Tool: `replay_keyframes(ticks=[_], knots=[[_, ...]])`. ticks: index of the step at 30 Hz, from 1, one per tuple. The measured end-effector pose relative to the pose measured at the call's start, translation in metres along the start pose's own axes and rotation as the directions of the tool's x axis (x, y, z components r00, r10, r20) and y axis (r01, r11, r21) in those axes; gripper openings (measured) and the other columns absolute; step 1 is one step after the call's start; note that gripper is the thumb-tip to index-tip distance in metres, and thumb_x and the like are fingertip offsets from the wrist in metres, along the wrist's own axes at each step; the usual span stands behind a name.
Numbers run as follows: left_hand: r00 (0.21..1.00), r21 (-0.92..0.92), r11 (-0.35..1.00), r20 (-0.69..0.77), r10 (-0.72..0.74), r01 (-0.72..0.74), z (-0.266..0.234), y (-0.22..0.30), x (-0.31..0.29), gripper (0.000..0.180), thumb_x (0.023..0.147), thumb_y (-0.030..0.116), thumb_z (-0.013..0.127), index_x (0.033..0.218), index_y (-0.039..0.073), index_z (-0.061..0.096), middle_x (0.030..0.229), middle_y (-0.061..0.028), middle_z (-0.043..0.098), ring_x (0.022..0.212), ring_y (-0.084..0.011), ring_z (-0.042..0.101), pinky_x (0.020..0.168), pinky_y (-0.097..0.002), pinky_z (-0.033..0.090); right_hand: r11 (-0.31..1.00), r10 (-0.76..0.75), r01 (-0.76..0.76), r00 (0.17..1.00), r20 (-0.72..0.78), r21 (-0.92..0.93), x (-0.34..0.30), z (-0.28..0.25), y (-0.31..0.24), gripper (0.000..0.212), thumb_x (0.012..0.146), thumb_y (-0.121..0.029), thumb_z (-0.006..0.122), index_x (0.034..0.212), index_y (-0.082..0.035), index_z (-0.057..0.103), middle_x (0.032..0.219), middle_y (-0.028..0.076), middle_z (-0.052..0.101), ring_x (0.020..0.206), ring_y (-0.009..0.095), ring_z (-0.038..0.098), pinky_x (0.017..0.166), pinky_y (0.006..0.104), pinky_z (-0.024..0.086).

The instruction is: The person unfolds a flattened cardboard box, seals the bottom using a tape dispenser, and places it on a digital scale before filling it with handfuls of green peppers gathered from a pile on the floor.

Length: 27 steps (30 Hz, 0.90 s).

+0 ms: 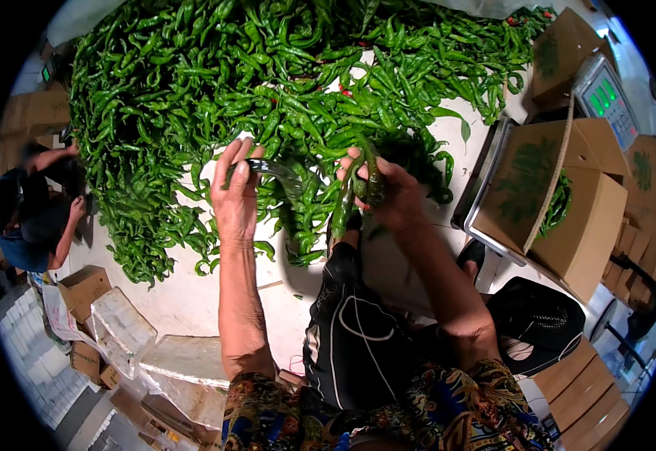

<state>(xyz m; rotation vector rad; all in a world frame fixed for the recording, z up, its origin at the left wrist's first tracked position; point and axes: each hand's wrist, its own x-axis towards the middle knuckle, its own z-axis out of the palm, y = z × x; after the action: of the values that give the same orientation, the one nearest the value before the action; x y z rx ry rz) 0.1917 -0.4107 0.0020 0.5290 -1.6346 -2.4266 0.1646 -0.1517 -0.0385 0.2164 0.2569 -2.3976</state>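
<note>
Before me a large heap of long green peppers spreads over a pale floor. My left hand is raised over the heap's near edge, thumb and fingers closed on a dark green pepper whose far end is blurred by motion. To its right, my right hand grips several green peppers, which point up and down out of its fingers. Both hands are above the heap, apart from each other.
At the right a cardboard box holding some peppers stands on a scale with a lit display. Another person crouches at the left. Foam boxes lie at the lower left; a black bag-like thing is at the lower right.
</note>
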Motion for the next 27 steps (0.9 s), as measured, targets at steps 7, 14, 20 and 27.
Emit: replay_keyframes(ticks=[7, 14, 20, 27], knots=[[0.968, -0.332, 0.931, 0.242, -0.069, 0.15, 0.064, 0.006, -0.02, 0.063, 0.091, 0.007, 0.061, 0.145, 0.0, 0.029, 0.144, -0.0271, 0.036, 0.131, -0.0365, 0.042, 0.109, -0.0431, 0.037, 0.996, -0.083, 0.075, 0.984, -0.155, -0.051, -0.025, 0.041, -0.001, 0.044, 0.096, -0.026, 0.044, 0.13, 0.002, 0.047, 0.119, 0.017, 0.059, 0.11, 0.029, 0.058, 0.095, 0.0402, 0.047], [0.868, -0.324, 0.845, 0.412, -0.277, 0.424, 0.132, -0.003, -0.046, 0.046, 0.096, 0.012, 0.055, 0.136, -0.004, 0.039, 0.135, -0.022, 0.048, 0.121, -0.0304, 0.052, 0.103, -0.0393, 0.045, 0.955, -0.24, 0.233, 0.97, -0.02, -0.182, -0.056, 0.059, -0.01, 0.04, 0.091, -0.015, 0.052, 0.128, 0.002, 0.05, 0.112, 0.008, 0.062, 0.103, 0.015, 0.059, 0.093, 0.03, 0.045], [0.829, -0.048, 0.941, 0.489, -0.27, 0.335, 0.169, 0.018, -0.074, 0.046, 0.099, 0.025, 0.051, 0.132, -0.005, 0.043, 0.131, -0.021, 0.051, 0.121, -0.0254, 0.05, 0.107, -0.0382, 0.037, 0.695, -0.45, 0.396, 0.89, 0.067, -0.599, -0.094, 0.097, -0.011, 0.042, 0.089, -0.012, 0.062, 0.127, -0.001, 0.049, 0.121, 0.007, 0.056, 0.116, 0.014, 0.05, 0.102, 0.0301, 0.037], [0.818, -0.077, 0.961, 0.545, -0.183, 0.266, 0.204, 0.041, -0.086, 0.054, 0.1, 0.038, 0.045, 0.136, -0.002, 0.039, 0.135, -0.0208, 0.048, 0.122, -0.0252, 0.049, 0.106, -0.039, 0.038, 0.42, -0.69, 0.535, 0.713, 0.125, -0.733, -0.11, 0.127, -0.012, 0.047, 0.089, -0.015, 0.062, 0.13, -0.001, 0.042, 0.122, 0.011, 0.055, 0.116, 0.017, 0.051, 0.102, 0.0328, 0.038]])
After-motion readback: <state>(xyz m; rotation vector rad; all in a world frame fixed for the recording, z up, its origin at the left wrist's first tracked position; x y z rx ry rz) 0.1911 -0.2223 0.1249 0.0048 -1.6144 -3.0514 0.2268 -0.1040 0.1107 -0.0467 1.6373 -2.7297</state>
